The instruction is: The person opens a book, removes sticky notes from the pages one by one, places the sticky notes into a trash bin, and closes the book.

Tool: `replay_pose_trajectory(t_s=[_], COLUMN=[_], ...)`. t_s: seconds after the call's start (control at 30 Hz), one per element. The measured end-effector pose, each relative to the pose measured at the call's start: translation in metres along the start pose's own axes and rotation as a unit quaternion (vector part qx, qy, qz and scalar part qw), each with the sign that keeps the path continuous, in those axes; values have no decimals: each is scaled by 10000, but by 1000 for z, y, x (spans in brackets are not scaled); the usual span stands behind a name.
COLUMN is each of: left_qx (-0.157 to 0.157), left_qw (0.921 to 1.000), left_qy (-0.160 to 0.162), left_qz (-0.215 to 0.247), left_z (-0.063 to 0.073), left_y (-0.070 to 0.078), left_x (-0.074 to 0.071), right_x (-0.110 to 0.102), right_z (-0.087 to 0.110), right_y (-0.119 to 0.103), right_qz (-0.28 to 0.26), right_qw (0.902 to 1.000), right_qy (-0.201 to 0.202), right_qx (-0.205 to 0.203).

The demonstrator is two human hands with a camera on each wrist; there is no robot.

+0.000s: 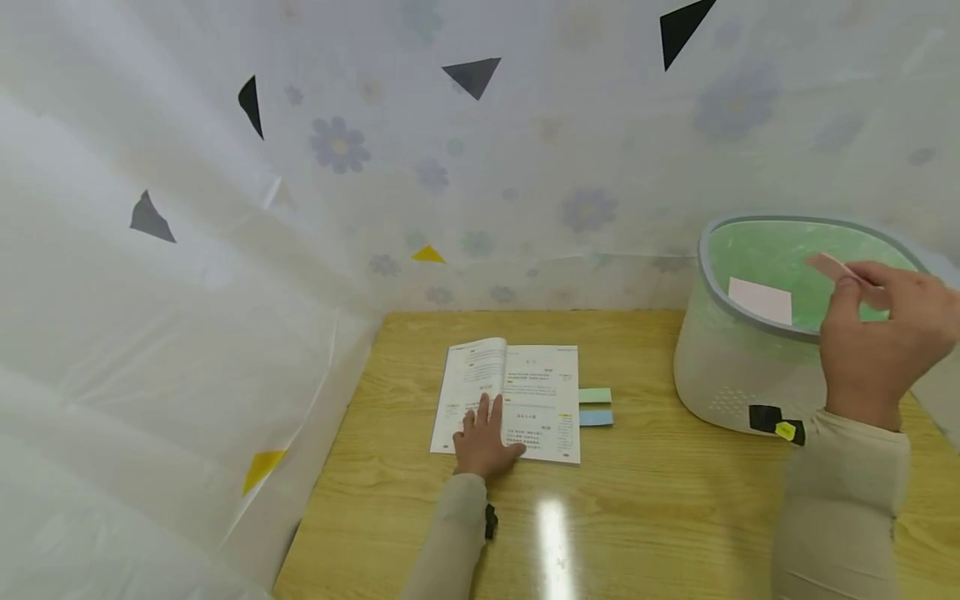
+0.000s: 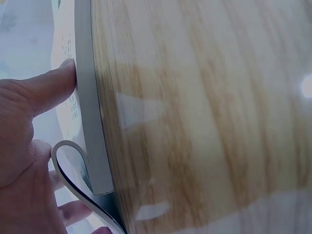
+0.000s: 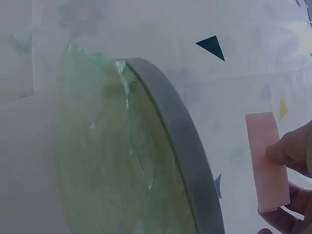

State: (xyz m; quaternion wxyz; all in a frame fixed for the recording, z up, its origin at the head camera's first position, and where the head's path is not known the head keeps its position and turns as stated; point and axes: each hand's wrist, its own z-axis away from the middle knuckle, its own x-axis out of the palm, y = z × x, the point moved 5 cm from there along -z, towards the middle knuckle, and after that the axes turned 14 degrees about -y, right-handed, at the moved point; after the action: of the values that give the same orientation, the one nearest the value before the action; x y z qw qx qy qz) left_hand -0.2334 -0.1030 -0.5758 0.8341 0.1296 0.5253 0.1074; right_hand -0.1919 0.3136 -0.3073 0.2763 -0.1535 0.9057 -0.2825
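Note:
An open book [image 1: 540,383] with printed pages lies on the wooden table, one left-hand page curving up near the spine. My left hand [image 1: 483,442] rests on it with fingers spread, the thumb on the right-hand page. In the left wrist view the thumb touches the book's edge [image 2: 92,122]. A green sticky tab [image 1: 596,396] and a blue sticky tab [image 1: 597,417] jut from the right side. My right hand [image 1: 888,333] pinches a pink sticky note [image 3: 268,161] between thumb and fingers, above the bin [image 1: 727,367] with a grey rim and green liner.
A pale pink rectangle of paper [image 1: 760,300] shows just inside the bin's near rim. The bin stands on the table's right side. Flowered plastic sheeting [image 1: 525,167] hangs behind the table, and whitish sheeting [image 1: 187,358] runs along the left.

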Motion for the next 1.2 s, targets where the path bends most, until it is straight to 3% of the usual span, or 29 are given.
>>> replay_pose_trajectory(t_s=[0.37, 0.63, 0.97, 1.2], left_qx=[-21, 28, 51, 62], left_qw=[9999, 9999, 9999, 9998], left_qy=[-52, 28, -13, 26], left_qz=[96, 143, 155, 161], left_z=[3, 2, 2, 2], left_y=[-3, -3, 0, 1], left_x=[1, 1, -1, -3], right_x=[12, 16, 20, 21], right_z=[-1, -1, -1, -1], right_y=[4, 9, 15, 12], right_qz=[137, 95, -143, 90], right_qw=[9992, 9987, 9968, 9930], right_qy=[-368, -436, -755, -1146], right_qx=[-104, 253, 203, 263])
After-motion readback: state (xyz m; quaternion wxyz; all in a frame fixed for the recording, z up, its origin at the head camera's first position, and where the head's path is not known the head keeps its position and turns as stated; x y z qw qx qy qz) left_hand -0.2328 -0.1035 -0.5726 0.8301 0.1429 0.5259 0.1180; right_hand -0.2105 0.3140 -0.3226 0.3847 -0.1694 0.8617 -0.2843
